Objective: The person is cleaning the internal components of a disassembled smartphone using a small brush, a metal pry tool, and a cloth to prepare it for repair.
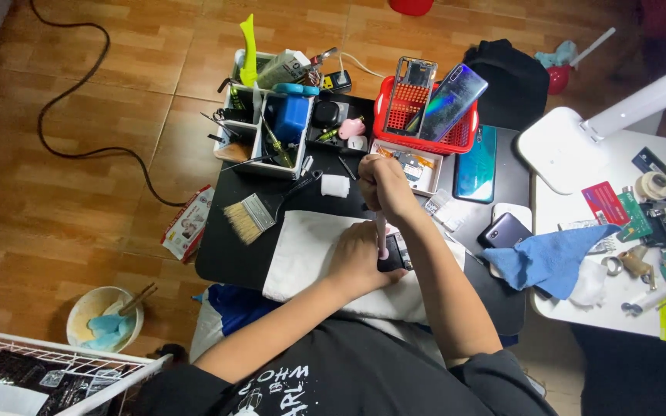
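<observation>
- The right hand [383,185] is closed around a thin pink tool [382,235], held upright with its tip on the phone [393,254]; a slip could scratch it, I judge.
- The left hand [360,258] lies flat, pressing the phone onto the white cloth [302,246]; if the cloth slides, the phone may shift.
- The phone is small and dark, mostly hidden, near the middle of the black table [225,262].
- A paintbrush [260,212] lies just left.

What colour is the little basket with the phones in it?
Red, seen in the head view: the basket at the back of the black table.
</observation>
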